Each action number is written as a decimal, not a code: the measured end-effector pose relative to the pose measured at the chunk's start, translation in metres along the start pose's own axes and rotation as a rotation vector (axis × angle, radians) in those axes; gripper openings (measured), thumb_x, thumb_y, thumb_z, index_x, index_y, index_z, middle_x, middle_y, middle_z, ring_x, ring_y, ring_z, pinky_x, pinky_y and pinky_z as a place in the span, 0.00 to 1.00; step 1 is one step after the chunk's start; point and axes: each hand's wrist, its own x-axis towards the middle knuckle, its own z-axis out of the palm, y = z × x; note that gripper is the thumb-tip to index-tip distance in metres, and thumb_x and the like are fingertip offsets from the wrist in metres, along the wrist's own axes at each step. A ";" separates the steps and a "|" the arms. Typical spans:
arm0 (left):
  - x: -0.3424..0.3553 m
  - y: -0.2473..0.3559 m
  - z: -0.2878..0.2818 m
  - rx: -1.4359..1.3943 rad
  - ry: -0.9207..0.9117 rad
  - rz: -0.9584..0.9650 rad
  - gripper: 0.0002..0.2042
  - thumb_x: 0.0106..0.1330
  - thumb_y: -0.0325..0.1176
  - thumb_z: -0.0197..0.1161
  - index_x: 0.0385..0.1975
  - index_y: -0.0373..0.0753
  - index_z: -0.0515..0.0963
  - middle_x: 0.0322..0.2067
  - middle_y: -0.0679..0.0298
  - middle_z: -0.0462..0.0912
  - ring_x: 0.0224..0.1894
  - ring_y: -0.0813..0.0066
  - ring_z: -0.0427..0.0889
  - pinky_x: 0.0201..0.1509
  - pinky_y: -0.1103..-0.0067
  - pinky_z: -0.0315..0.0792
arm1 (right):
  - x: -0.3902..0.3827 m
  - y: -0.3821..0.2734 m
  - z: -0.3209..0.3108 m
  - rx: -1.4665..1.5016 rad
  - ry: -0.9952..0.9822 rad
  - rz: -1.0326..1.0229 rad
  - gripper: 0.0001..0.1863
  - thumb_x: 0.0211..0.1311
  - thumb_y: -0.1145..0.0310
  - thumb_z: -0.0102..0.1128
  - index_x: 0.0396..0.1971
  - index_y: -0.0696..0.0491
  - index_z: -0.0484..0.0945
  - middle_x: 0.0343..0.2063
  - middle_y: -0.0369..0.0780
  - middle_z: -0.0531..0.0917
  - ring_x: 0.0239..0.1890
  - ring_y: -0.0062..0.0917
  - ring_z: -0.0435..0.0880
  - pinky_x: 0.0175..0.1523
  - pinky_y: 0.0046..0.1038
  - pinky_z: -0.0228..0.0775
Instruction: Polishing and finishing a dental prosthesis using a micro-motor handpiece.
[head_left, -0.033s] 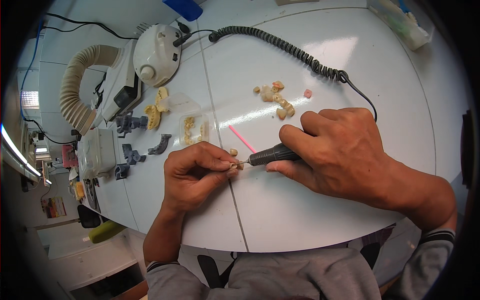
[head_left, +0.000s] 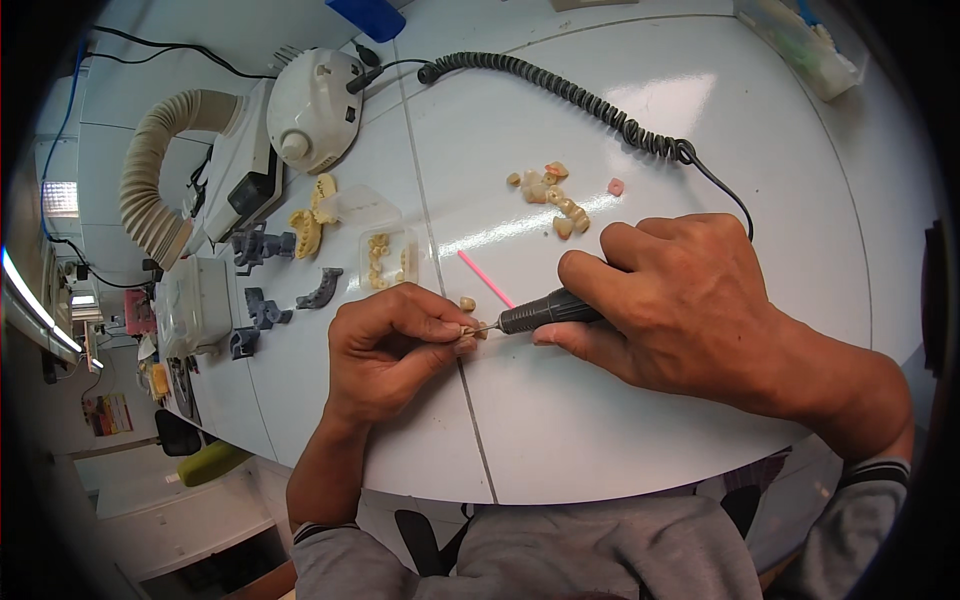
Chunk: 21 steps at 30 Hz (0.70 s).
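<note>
Between the thumb and fingers of my left hand (head_left: 395,340) is a small tooth-coloured dental crown (head_left: 481,333), partly hidden by the fingertips. My right hand (head_left: 680,295) grips a black rotary handpiece (head_left: 545,311), tilted slightly, with its body toward the palm. Its thin metal bur (head_left: 487,327) points left and reaches the crown at my left fingertips. Just beyond those fingertips, a loose tooth-coloured piece (head_left: 467,303) lies on the white table (head_left: 600,430). A pink stick (head_left: 484,277) rests with one end near the handpiece's front.
Several dental pieces (head_left: 555,195) and a pink ring (head_left: 615,187) lie farther back. A coiled cord (head_left: 560,83) crosses the table from the white control unit (head_left: 315,110). To the left are a clear box of crowns (head_left: 385,258), yellow models (head_left: 308,225), grey models (head_left: 320,288) and a ribbed hose (head_left: 150,170).
The handpiece and my right hand have shifted very slightly to the right. My left hand looks the same.
</note>
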 end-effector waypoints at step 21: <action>-0.002 0.002 0.001 -0.002 -0.004 -0.048 0.08 0.66 0.14 0.73 0.40 0.30 0.82 0.40 0.51 0.90 0.43 0.63 0.93 0.54 0.67 0.90 | 0.000 0.000 -0.001 0.011 -0.009 0.010 0.25 0.61 0.40 0.76 0.32 0.50 0.86 0.20 0.35 0.79 0.19 0.29 0.83 0.24 0.33 0.69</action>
